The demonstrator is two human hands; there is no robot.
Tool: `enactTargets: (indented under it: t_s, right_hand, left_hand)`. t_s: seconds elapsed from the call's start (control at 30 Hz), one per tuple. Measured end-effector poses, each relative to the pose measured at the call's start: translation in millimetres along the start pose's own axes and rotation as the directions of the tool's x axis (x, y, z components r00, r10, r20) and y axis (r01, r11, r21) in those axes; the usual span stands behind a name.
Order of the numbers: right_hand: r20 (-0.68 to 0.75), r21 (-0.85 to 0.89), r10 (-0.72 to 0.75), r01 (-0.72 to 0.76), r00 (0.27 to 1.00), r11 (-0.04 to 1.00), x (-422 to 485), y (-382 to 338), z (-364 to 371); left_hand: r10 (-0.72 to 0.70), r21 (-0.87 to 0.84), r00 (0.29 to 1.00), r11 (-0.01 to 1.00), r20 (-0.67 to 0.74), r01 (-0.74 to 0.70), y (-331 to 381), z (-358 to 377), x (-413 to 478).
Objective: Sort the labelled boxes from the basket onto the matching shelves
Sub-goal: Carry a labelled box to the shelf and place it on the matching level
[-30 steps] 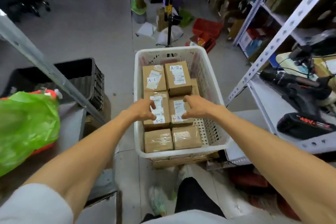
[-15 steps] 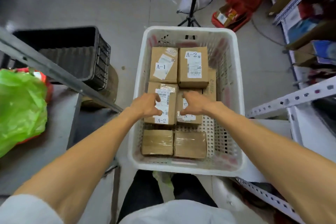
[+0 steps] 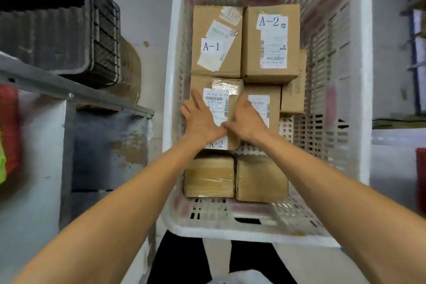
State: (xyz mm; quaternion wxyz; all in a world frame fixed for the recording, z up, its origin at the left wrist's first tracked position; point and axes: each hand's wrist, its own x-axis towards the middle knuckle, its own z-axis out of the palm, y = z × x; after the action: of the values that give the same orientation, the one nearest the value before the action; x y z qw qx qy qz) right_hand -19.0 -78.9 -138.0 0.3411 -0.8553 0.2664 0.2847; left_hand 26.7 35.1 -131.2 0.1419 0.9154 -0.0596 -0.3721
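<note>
1. You stood at the near rim of the white perforated plastic basket (image 3: 355, 235), both arms reaching in.
2. Nearest that rim lay two plain tape-wrapped cardboard parcels (image 3: 209, 176), side by side.
3. Past them, your left hand (image 3: 202, 120) lay flat, fingers spread, on the brown cardboard box labelled A-2 (image 3: 219, 90); your right hand (image 3: 247, 121) curled over that box's right edge, thumbs touching.
4. Beside it on the right sat a smaller labelled carton (image 3: 273, 104).
5. Toward the far wall sat the A-1 box (image 3: 216, 41) and another A-2 box (image 3: 270, 41).
</note>
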Motion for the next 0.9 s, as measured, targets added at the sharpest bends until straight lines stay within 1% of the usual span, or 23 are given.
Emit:
enactTargets:
  t_s: [0.07,0.13,0.2,0.23,0.3,0.37,0.47,0.5,0.6,0.67,0.8,0.9]
  right_hand:
    - [-0.023,0.083,0.067,-0.065,0.997,0.994,5,5,8]
    - [-0.054,0.172,0.121,-0.11,0.991,0.979,9,19,9]
    - [-0.09,0.249,0.153,-0.126,0.984,0.96,12,37,4]
    - [-0.103,0.276,0.166,-0.132,0.981,0.952,12,46,-1]
    - [-0.1,0.333,0.193,-0.15,0.976,0.931,12,62,-9]
    - [-0.058,0.418,0.203,-0.161,0.977,0.894,11,73,-10]
    - [0.017,0.582,0.204,-0.175,0.979,0.794,10,81,-2]
    - [0.029,0.624,0.196,-0.172,0.98,0.763,8,83,1]
    - [0.047,0.707,0.178,-0.159,0.983,0.689,-2,84,8]
    - [0.018,0.732,0.177,-0.134,0.984,0.668,-12,82,9]
    - [-0.09,0.722,0.122,-0.02,0.988,0.691,-39,76,-10]
    - [-0.165,0.68,0.031,0.091,0.986,0.727,-65,67,-30]
  left_hand:
    - [-0.021,-0.127,0.997,0.991,0.079,0.031,1,4,4]
    - [0.016,-0.179,0.986,0.984,0.168,0.014,1,9,7]
    - [0.068,-0.206,0.983,0.978,0.168,-0.032,0,16,9]
    - [0.088,-0.256,0.984,0.966,0.155,-0.046,1,20,12]
    - [0.099,-0.405,0.984,0.914,0.146,-0.032,5,28,18]
    - [0.087,-0.525,0.983,0.851,0.162,0.011,5,33,22]
    - [0.099,-0.656,0.961,0.748,0.258,0.099,-1,40,24]
    - [0.112,-0.682,0.954,0.722,0.278,0.113,-2,41,22]
    - [0.152,-0.707,0.948,0.7,0.281,0.098,-2,38,13]
    - [0.174,-0.714,0.949,0.697,0.261,0.069,1,33,3]
    - [0.225,-0.72,0.957,0.693,0.183,-0.025,9,20,-28]
    - [0.319,-0.712,0.944,0.683,0.089,-0.164,17,2,-58]
